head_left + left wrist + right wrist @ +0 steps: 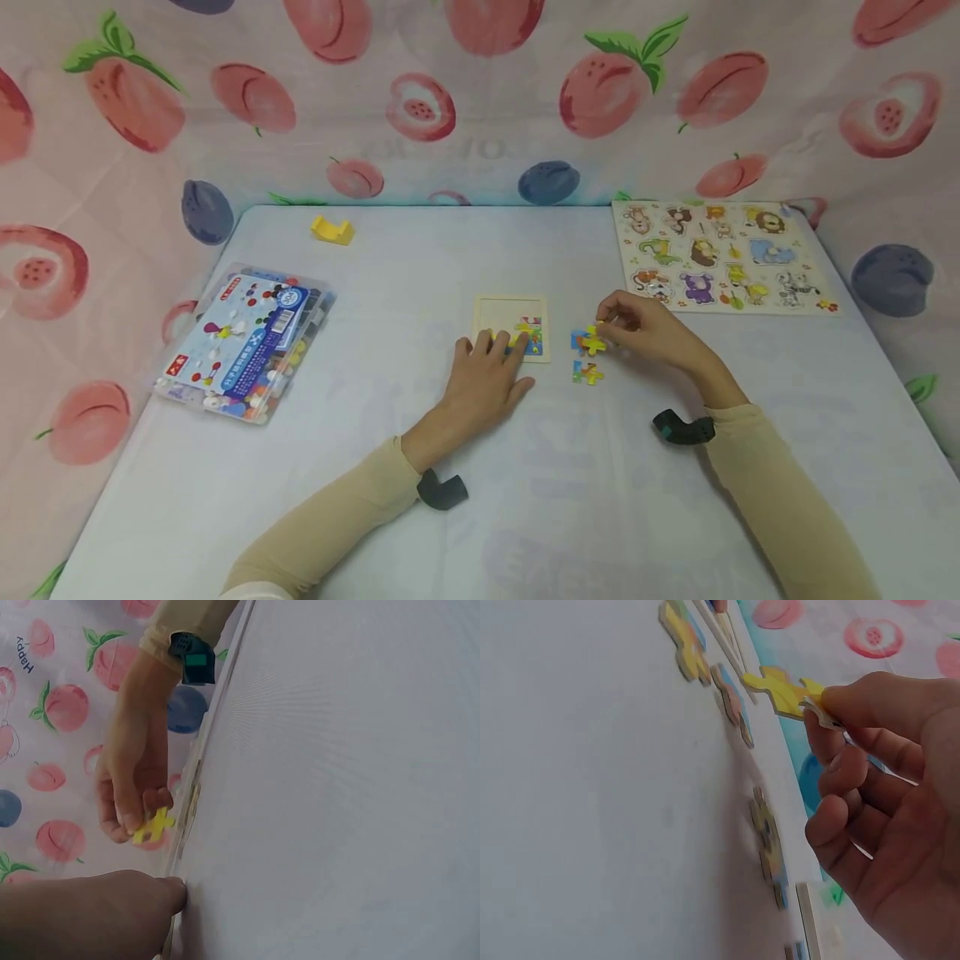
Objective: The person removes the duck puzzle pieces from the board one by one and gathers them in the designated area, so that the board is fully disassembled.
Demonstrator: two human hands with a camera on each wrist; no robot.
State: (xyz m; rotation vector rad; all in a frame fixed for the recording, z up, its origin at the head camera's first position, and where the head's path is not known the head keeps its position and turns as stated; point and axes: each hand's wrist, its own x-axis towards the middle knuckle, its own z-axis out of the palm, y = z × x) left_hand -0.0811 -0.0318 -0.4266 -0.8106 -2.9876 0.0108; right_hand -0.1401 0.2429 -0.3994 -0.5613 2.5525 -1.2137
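Observation:
My right hand [648, 332] pinches a yellow jigsaw piece [780, 694] between thumb and index finger, raised above the table right of a small wooden puzzle tray [512, 297]. In the left wrist view the same piece [156, 826] shows its knobs. My left hand [483, 387] lies over the tray's lower edge, its fingertips touching the fitted pieces [535, 335] in the lower right part. The fingers hide some of those pieces. Loose jigsaw pieces [587, 372] lie on the table between the tray and my right hand, and more show in the right wrist view.
A flat animal puzzle board [727, 258] lies at the back right. On the left is a clear plastic box [243, 342] with a printed label and colourful parts. Near the back edge stands a yellow curved block [332, 231]. Peach-printed cloth hangs behind the table.

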